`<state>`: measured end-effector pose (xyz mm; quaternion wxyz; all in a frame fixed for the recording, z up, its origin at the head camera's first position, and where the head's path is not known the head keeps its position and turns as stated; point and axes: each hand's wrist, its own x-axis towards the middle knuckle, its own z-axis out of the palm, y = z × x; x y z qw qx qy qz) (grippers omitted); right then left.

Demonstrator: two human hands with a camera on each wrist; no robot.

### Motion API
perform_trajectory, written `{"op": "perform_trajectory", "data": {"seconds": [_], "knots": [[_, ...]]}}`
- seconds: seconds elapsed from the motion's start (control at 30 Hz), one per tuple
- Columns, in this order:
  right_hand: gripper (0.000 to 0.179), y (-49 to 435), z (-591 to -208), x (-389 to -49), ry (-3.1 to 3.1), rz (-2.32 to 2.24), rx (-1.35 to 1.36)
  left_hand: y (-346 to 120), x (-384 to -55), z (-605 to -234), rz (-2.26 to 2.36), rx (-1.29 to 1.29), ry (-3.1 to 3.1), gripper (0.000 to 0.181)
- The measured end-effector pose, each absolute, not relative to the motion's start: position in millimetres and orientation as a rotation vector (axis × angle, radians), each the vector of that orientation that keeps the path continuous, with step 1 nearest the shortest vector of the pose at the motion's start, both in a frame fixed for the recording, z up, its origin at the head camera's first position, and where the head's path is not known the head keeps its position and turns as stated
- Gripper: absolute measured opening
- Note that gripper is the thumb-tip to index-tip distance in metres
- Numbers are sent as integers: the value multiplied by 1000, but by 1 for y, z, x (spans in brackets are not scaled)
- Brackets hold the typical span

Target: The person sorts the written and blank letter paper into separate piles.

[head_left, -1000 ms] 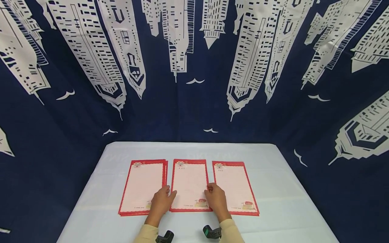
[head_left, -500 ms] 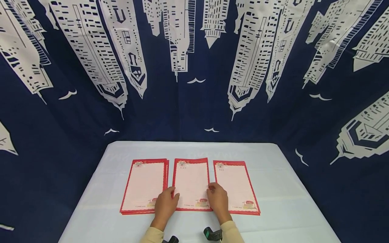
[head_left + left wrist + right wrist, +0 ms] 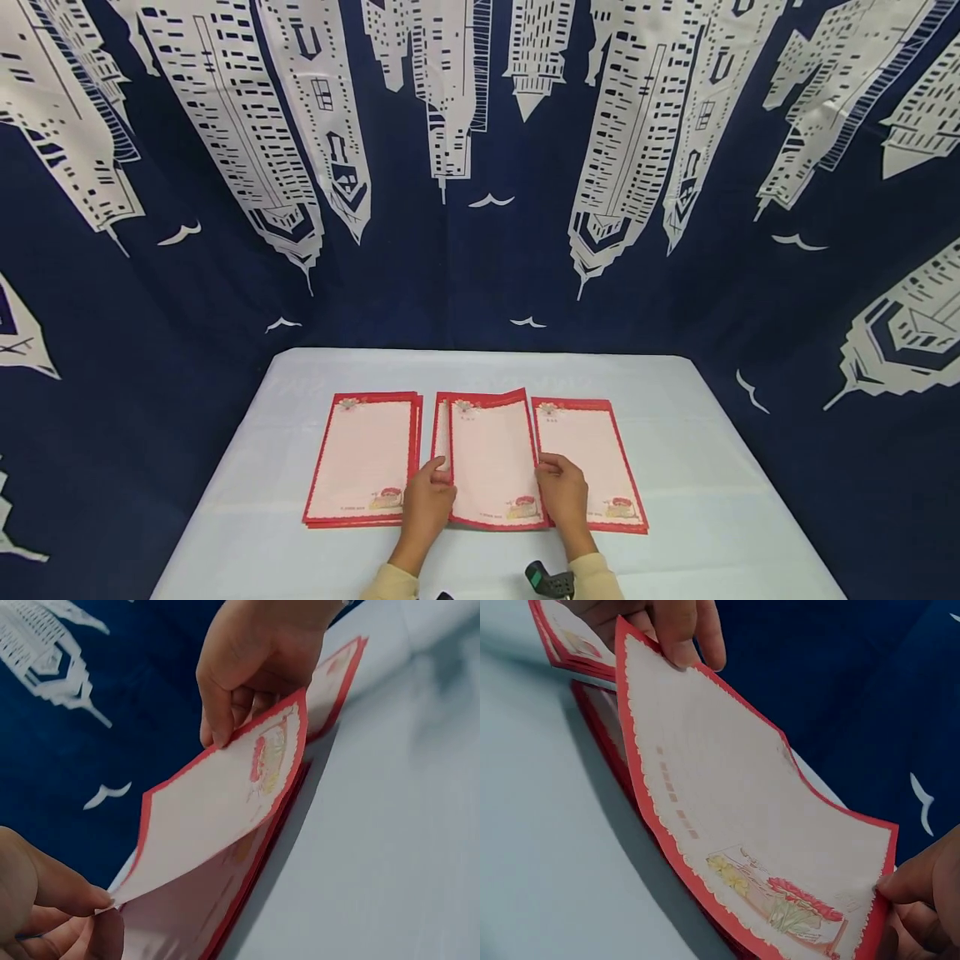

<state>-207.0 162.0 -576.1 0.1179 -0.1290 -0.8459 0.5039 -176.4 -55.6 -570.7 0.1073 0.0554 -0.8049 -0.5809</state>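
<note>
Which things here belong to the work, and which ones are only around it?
In the work: lifted sheet, left hand and right hand pinching it, middle stack beneath; probably left stack, right stack.
Only around: table, patterned cloth.

From six o'clock, my far head view looks down toward twelve; both wrist views share one sheet up close.

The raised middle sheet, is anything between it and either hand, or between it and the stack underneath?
Nothing visible: the left hand and right hand each pinch the raised sheet directly by a side edge. Along its near edge, the wrist views show no object between it and the middle stack below.
</note>
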Motion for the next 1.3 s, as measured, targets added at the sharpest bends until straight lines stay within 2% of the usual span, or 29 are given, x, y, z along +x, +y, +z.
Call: {"op": "perform_trajectory", "data": {"seconds": [0.53,0.83,1.07,1.3], "knots": [[28,245,-570,-205,-2417,1453,-633,20,-211,-570,-1748,-48,-2424,27],[25,271,-572,-204,-2445,1285,-709,50,-211,-577,-1730,-141,-2458,22],[29,280,-575,-202,-2506,1234,-730,56,-206,-580,-1670,-226,-2519,20],[33,275,-574,-202,-2500,1207,-725,35,-205,-580,-1790,-247,-2614,17]]}}
